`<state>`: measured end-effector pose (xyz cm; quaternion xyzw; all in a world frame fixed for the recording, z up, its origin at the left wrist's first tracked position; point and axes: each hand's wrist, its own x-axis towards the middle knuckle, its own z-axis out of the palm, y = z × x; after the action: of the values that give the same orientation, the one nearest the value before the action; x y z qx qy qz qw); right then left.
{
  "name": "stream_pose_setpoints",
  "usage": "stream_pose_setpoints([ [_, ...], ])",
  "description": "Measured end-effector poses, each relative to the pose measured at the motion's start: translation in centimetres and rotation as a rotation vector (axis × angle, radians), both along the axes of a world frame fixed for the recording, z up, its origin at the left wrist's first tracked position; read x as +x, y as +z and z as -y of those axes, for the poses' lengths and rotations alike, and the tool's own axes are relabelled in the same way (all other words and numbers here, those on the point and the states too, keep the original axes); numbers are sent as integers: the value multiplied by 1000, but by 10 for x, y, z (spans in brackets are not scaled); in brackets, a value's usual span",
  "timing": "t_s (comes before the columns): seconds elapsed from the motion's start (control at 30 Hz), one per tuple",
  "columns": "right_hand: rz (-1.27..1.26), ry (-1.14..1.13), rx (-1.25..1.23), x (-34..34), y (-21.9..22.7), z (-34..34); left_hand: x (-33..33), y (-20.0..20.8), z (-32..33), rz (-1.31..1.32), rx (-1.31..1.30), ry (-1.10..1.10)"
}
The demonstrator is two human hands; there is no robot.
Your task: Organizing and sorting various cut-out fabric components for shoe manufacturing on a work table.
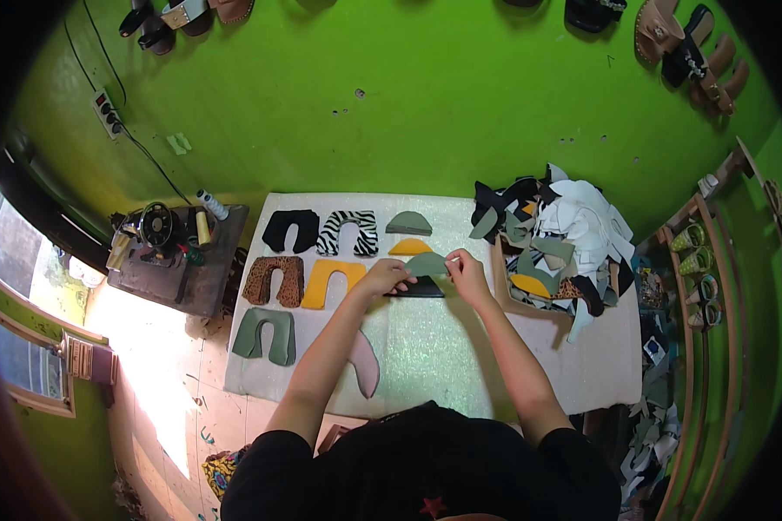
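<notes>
A green half-moon piece of leather-like material (427, 262) is held up between both hands over the table. My left hand (386, 277) has its fingers closed at the piece's left end, and my right hand (467, 278) pinches its right end. Partly hidden beneath it lies a black piece (425, 287). Just beyond are a yellow half-moon piece (410, 247) and another green half-moon (408, 223). U-shaped pieces lie to the left: black (290, 231), zebra-striped (348, 233), leopard-spotted (274, 280), yellow (334, 283) and green (264, 336). Under my left forearm shows a pale pink curved piece (367, 369).
A box (525, 306) heaped with white, green and black scraps (573, 219) stands at the table's (554, 369) right end. Left of the table is a sewing machine (156, 227) on its stand. A wooden rack (679, 365) lines the right wall, and sandals (669, 35) hang above.
</notes>
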<state>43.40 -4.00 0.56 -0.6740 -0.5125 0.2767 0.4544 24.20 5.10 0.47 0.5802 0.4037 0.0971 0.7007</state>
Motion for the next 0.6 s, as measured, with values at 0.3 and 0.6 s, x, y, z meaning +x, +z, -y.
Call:
stream_pose_setpoints([
  [0.3,191,-43,68,13,-50,-120,37,-48,-103,73,139,314],
  [0.6,-620,124,-117,30,-71,-155,47,-17,-142,112,94,-41],
])
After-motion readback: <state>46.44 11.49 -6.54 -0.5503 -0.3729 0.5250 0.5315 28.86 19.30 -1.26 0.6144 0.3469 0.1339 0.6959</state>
